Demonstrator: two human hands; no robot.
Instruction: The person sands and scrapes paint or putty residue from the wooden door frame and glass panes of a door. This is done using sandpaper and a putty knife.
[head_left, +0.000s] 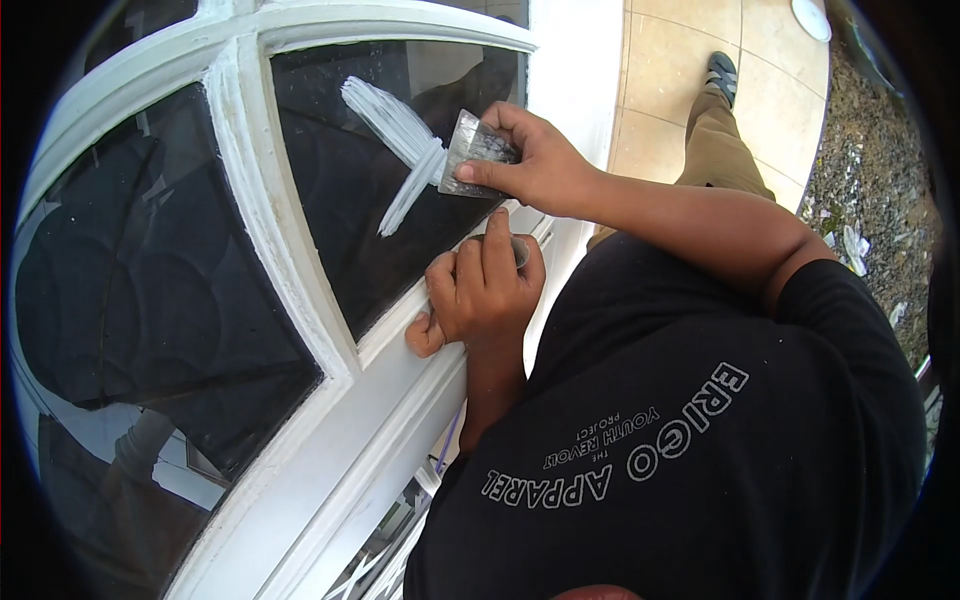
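My right hand (535,160) pinches a flat metal scraper (463,150) between thumb and fingers. The blade, streaked with white, lies against a dark glass pane (330,180), at the end of a white smear (390,120). A second, thinner white streak (408,195) branches off it. Just below, my left hand (485,285) rests at the white wooden frame (385,335), its index finger pointing up towards the scraper. Its other fingers curl around a grey, round-edged object (520,252), mostly hidden by the hand.
White curved bars (265,190) divide the window into dark panes, with another large pane (150,290) at left. Beige floor tiles (650,90) lie below, beside gravelly ground (870,190) strewn with white scraps. A white round object (811,18) sits at the tiles' edge.
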